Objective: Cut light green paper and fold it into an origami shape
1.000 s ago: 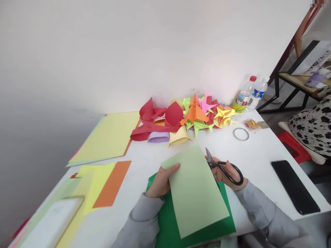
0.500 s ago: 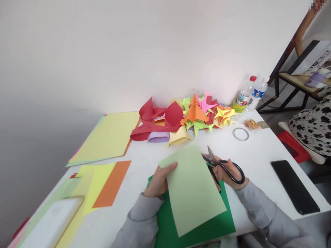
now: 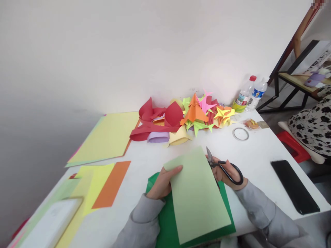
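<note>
My left hand (image 3: 164, 182) pinches a pale green sheet of paper (image 3: 199, 199) near its upper left corner, thumb on top. In my right hand (image 3: 230, 175) is a pair of scissors (image 3: 225, 167) with black handles. Their blades stand apart at the sheet's upper right edge, and one blade is partly hidden behind the paper. Whether the blades touch the sheet I cannot tell. Beneath the pale sheet lies darker green paper (image 3: 167, 220) at the table's front edge.
Folded paper stars (image 3: 196, 113) and curled red paper (image 3: 173, 114) are heaped by the wall. Large yellow sheets (image 3: 106, 137) and an orange strip (image 3: 112, 184) lie left. Rightward are a tape roll (image 3: 240, 134), a black phone (image 3: 295, 187), two bottles (image 3: 256, 94) and a seated person (image 3: 314, 124).
My left hand has carried the pale green sheet slightly right, closer to the scissors, so it covers more of them. My right hand has barely moved.
</note>
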`<state>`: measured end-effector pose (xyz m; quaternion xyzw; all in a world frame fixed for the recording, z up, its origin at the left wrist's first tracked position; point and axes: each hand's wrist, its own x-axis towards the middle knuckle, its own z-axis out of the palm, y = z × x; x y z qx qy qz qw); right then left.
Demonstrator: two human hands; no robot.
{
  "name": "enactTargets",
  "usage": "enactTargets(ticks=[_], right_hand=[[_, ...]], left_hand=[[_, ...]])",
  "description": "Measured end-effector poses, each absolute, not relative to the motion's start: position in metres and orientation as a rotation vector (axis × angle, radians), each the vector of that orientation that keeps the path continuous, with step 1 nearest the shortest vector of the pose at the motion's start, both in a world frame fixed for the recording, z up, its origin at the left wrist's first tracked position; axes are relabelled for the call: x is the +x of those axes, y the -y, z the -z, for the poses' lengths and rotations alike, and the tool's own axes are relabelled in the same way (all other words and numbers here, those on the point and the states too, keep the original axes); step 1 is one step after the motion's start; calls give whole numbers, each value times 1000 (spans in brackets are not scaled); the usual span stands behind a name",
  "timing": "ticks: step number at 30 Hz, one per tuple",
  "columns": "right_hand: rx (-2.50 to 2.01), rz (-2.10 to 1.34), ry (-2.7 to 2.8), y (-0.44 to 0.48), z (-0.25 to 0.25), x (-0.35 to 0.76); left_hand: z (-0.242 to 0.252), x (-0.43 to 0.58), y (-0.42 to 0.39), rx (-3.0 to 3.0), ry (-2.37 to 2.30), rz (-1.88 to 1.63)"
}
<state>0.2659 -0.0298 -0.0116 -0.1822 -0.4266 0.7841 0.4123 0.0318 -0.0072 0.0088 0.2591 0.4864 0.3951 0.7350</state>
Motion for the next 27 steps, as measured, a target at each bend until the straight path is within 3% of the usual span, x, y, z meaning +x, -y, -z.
enactTargets(ticks=[27], right_hand=[[-365, -2008, 1070, 28, 2, 268]], left_hand=[[-10, 31, 6, 558, -1112, -927]])
